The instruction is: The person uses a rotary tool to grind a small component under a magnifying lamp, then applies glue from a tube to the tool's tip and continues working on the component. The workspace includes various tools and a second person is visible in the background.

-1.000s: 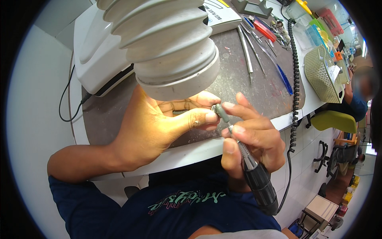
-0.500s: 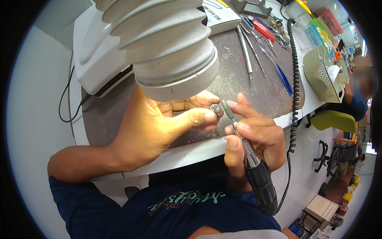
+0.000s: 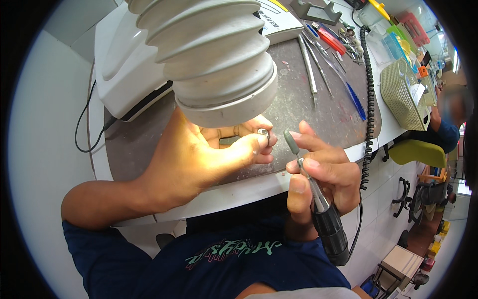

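Between thumb and fingertips, my left hand pinches a small shiny metal dental crown. My right hand is closed round a black and silver rotary handpiece, held like a pen with its tip pointing up and left. A grey-green cylindrical grinding bit sits in the handpiece's end, a short gap to the right of the crown. Just above my left hand hangs the wide mouth of a white ribbed suction hose, which hides part of that hand's back.
A white machine stands at the left of the grey work mat. Metal hand tools, a blue-bristled brush and a red knife lie at the back right. A coiled black cord runs beside a woven basket; another person sits beyond.
My right hand has drawn the handpiece slightly right and down, widening the gap to the crown. My left fingers have turned the crown and shifted it a little left.
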Tool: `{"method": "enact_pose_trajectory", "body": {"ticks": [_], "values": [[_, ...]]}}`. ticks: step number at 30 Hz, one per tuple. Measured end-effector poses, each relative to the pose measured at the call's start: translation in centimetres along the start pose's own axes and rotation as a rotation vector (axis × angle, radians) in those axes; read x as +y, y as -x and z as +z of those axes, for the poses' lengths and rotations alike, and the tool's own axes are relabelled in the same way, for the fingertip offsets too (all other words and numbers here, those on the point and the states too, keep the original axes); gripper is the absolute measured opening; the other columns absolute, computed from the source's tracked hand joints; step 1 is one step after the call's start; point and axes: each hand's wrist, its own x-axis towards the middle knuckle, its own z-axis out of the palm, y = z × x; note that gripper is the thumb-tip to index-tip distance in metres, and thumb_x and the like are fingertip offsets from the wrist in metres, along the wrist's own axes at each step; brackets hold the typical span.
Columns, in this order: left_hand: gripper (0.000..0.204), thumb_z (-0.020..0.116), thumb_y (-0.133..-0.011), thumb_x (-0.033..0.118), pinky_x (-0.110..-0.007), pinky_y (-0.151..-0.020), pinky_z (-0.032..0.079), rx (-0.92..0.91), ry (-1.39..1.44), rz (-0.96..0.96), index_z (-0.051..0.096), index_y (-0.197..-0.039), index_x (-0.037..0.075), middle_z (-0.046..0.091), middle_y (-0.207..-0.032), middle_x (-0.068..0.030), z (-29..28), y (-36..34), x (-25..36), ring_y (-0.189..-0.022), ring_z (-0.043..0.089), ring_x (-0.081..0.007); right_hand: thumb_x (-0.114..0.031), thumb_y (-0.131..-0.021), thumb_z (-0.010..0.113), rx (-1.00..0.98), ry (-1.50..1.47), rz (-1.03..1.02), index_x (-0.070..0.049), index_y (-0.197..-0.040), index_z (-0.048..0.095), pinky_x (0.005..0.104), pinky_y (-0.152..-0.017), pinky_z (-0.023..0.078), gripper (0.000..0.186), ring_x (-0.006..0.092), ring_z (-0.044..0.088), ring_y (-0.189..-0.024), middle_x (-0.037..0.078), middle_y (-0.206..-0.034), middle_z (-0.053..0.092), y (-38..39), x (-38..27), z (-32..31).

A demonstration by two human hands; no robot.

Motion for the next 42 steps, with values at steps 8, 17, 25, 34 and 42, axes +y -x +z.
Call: {"method": "enact_pose_trajectory", "body": {"ticks": [8, 17, 25, 34, 42], "values": [[0.015, 0.061, -0.093, 0.006, -0.03, -0.076, 0.056, 0.048, -0.012, -0.068, 0.057, -0.105, -0.002, 0.064, -0.097, -0.0132, 0.2, 0.0, 0.7, -0.088, 0.066, -0.0198, -0.007, -0.077, 0.08, -0.181, 0.069, -0.043, -0.009, -0.096, 0.063, 0.0497, -0.095, 0.053, 0.025, 0.0322, 0.071, -0.098, 0.006, -0.079, 0.068, -0.7, -1.2, 0.0], [0.024, 0.06, -0.095, 0.008, -0.027, -0.074, 0.055, 0.076, -0.083, -0.085, 0.061, -0.116, -0.003, 0.067, -0.105, -0.013, 0.5, 0.2, 0.6, -0.089, 0.066, -0.0162, -0.007, -0.077, 0.078, -0.196, 0.131, -0.007, -0.009, -0.096, 0.063, 0.051, -0.1, 0.049, 0.024, 0.0315, 0.071, -0.099, 0.006, -0.079, 0.068, -0.7, -1.6, 0.2], [0.026, 0.06, -0.095, 0.005, -0.029, -0.08, 0.056, 0.05, -0.025, -0.099, 0.061, -0.119, -0.003, 0.065, -0.11, -0.0121, 0.2, 0.2, 0.4, -0.096, 0.065, -0.0165, -0.007, -0.079, 0.078, -0.16, 0.085, -0.001, -0.009, -0.098, 0.061, 0.0512, -0.1, 0.048, 0.025, 0.0332, 0.07, -0.1, 0.007, -0.08, 0.068, -0.4, -1.2, 0.2], [0.02, 0.061, -0.093, 0.001, -0.033, -0.09, 0.055, -0.003, 0.03, -0.058, 0.059, -0.112, -0.004, 0.064, -0.108, -0.0135, 0.0, 0.2, 0.3, -0.101, 0.065, -0.0194, -0.005, -0.081, 0.075, -0.135, -0.014, -0.011, -0.006, -0.1, 0.058, 0.0508, -0.099, 0.05, 0.026, 0.0368, 0.069, -0.101, 0.01, -0.082, 0.068, -0.2, -0.9, -0.3], [0.019, 0.06, -0.093, 0.0, -0.03, -0.081, 0.058, -0.001, 0.038, 0.011, 0.056, -0.111, -0.004, 0.065, -0.101, -0.0142, 0.0, 0.0, -0.1, -0.093, 0.069, -0.0219, -0.003, -0.078, 0.075, -0.026, -0.028, 0.031, -0.003, -0.099, 0.057, 0.0526, -0.094, 0.052, 0.028, 0.0378, 0.068, -0.101, 0.013, -0.085, 0.069, 0.3, -0.3, -0.2]]}}
